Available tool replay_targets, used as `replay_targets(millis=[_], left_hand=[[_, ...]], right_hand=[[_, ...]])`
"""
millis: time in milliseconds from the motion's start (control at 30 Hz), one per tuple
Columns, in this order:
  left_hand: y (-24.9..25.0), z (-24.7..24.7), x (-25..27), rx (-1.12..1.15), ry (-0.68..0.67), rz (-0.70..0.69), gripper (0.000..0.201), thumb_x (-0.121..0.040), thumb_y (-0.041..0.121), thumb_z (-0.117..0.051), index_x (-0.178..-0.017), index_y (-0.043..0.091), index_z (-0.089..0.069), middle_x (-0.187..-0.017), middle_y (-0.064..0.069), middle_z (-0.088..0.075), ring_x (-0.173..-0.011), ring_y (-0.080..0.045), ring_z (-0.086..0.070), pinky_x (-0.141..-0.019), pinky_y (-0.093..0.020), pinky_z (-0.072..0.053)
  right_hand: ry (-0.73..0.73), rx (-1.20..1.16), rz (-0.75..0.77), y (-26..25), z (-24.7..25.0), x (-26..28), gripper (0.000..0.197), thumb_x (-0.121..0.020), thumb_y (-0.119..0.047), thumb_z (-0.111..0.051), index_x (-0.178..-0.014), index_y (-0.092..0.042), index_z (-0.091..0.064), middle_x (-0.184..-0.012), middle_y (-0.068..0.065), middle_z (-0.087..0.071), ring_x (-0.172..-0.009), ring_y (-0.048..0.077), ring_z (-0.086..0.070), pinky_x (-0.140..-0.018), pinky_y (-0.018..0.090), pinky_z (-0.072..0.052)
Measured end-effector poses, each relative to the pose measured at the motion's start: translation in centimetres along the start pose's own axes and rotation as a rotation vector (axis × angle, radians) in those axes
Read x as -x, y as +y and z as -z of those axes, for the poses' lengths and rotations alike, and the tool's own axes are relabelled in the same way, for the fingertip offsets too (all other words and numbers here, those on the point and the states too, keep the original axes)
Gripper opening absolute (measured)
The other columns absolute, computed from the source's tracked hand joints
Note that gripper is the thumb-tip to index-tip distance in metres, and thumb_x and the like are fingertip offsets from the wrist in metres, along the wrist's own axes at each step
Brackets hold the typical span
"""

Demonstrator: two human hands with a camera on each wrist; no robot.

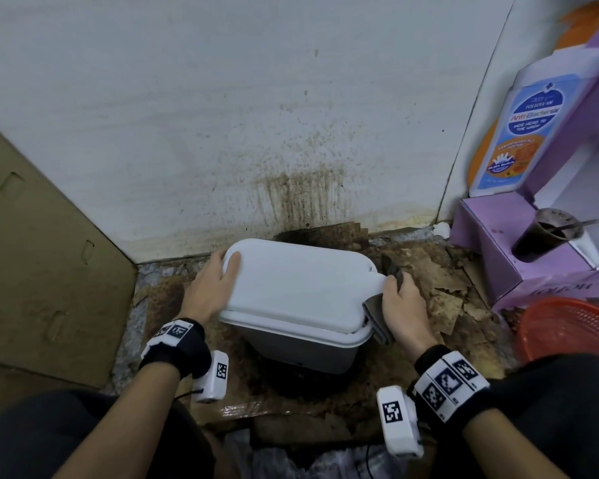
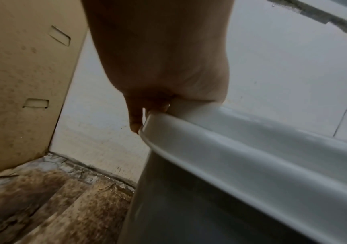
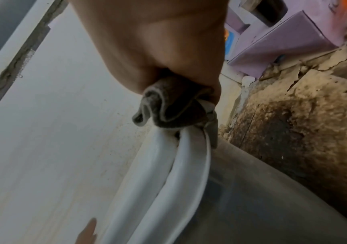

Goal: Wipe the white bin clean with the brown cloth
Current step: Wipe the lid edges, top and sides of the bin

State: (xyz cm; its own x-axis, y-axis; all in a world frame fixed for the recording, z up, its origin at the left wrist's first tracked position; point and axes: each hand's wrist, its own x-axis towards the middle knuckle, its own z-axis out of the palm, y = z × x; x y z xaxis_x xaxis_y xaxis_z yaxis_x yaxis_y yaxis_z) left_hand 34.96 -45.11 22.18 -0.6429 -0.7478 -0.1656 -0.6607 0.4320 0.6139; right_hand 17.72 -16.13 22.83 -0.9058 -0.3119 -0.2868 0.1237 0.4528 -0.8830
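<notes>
A: Where is your left hand (image 1: 211, 284) right now?

B: You have it on the far left corner of the white bin (image 1: 301, 305), forearm stretched forward from your lap. Your thumb lies flat on top of the lid (image 1: 291, 281), and the left wrist view shows your fingers (image 2: 136, 118) curled down over the rim, so you are gripping that corner.

A: And your right hand (image 1: 407, 311)?

B: It sits at the bin's right end, wrist turned inward, knuckles up. Your fingers are closed around the brown cloth (image 1: 377, 318), bunched in your palm and pressed against the lid's edge. In the right wrist view the cloth (image 3: 174, 107) bulges out under your hand, right on the white rim where lid and bin meet.

A: Where does the bin stand?

B: On the stained floor (image 1: 440, 288), close to the white wall (image 1: 256, 98) with its brown splatter. The lid sits a little askew on the body, raised at your near side. A cardboard sheet (image 1: 42, 254) leans at your left; a purple box (image 1: 505, 257) and an orange basket (image 1: 567, 330) sit well to your right
</notes>
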Motion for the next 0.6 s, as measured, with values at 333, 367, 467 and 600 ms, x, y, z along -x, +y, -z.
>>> replay_targets(millis=[333,367,467,600], left_hand=[[-0.9,-2.1,4.7,0.215,0.190,0.326,0.081,-0.098,0.079,-0.025,-0.137,0.012,-0.048,-0.140,-0.015,-0.050,-0.125,-0.037,-0.052,-0.106,-0.052,-0.042],[-1.2,-2.5,5.2,0.263,0.139,0.350,0.089,-0.094,0.084,-0.026,-0.139,0.009,-0.044,-0.141,-0.015,-0.050,-0.124,-0.036,-0.053,-0.107,-0.053,-0.044],[-1.7,-3.2,6.0,0.362,0.006,0.375,0.121,-0.079,0.098,-0.025,-0.156,0.005,-0.024,-0.155,-0.010,-0.038,-0.135,-0.032,-0.048,-0.113,-0.053,-0.043],[-1.1,-2.6,5.6,0.383,-0.007,0.331,0.104,-0.089,0.087,-0.031,-0.151,0.004,-0.028,-0.137,-0.004,-0.044,-0.120,-0.028,-0.053,-0.107,-0.049,-0.047]], right_hand=[[-0.356,0.100,0.074,-2.6,0.7,-6.6,0.045,-0.107,-0.048,-0.042,-0.144,-0.023,-0.049,-0.137,-0.008,-0.058,-0.115,0.016,-0.060,-0.092,0.031,-0.048],[-0.398,0.113,0.074,-2.6,0.6,-6.9,0.041,-0.106,-0.050,-0.043,-0.140,-0.028,-0.048,-0.135,-0.014,-0.055,-0.117,0.014,-0.058,-0.092,0.029,-0.048],[-0.432,0.175,0.087,-2.2,0.3,-7.4,0.070,-0.096,-0.065,-0.044,-0.154,-0.027,-0.039,-0.153,-0.008,-0.047,-0.136,0.019,-0.050,-0.112,0.045,-0.043],[-0.427,0.198,0.143,-1.7,0.5,-7.0,0.061,-0.104,-0.055,-0.040,-0.156,-0.025,-0.036,-0.153,-0.009,-0.045,-0.140,0.017,-0.044,-0.116,0.045,-0.038]])
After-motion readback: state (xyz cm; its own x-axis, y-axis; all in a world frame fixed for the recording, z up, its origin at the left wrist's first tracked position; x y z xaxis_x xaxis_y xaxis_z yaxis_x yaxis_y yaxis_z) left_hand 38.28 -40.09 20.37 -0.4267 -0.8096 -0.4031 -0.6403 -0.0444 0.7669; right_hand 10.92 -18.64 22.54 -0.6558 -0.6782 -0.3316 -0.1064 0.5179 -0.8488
